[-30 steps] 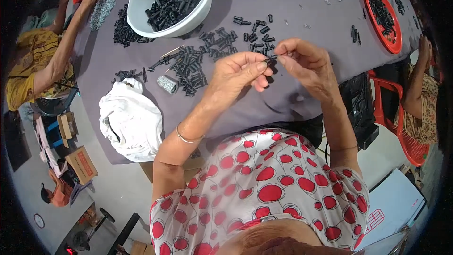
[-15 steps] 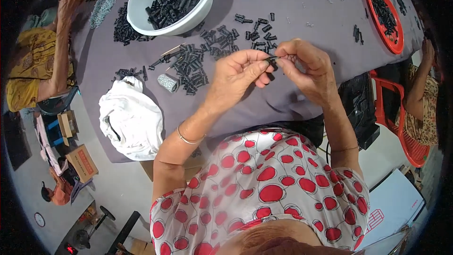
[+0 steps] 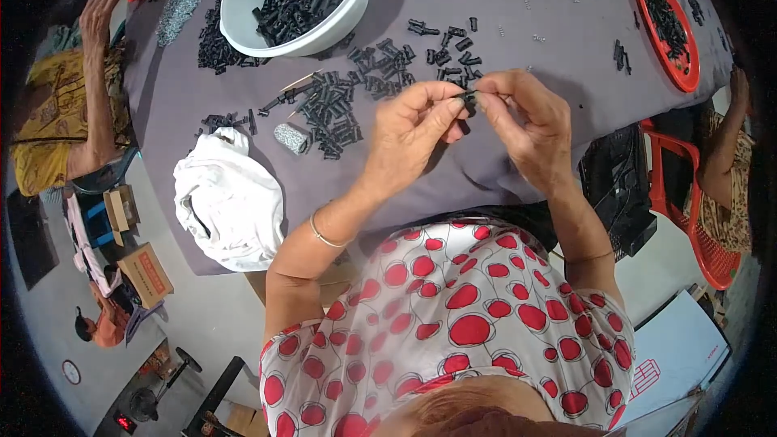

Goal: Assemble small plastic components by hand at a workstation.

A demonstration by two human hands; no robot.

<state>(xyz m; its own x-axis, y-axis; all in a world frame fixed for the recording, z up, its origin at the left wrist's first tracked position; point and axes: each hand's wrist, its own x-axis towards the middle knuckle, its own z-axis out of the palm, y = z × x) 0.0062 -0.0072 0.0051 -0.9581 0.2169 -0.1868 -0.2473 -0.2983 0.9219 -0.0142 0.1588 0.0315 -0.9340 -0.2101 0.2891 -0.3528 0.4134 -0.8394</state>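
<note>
Left hand: closing thumb and forefinger on one end of a small black plastic part, which is being held in the air just above the desk. Right hand: pinching the other end of the same part, fingertips meeting those of the left hand.

Handling note, as a judgement: the step is looking like a fitting or pressing-together of a very small piece. It is likely going best with the two hands staying close and braced against each other, the part kept level, and pressure applied straight along its length so nothing slips out between the fingers.

Surrounding stock: a loose heap of black parts is lying just beyond the hands on the grey cloth. A white bowl holding more of them is standing farther back. A red tray with black pieces is sitting at the far right. A crumpled white cloth is hanging over the near left edge. Another person's arm is resting at the left side of the desk.

Not readable: the part's exact shape, and whether it is one piece or two, are being hidden by the fingertips. The bowl's far rim is being cut off by the frame.
</note>
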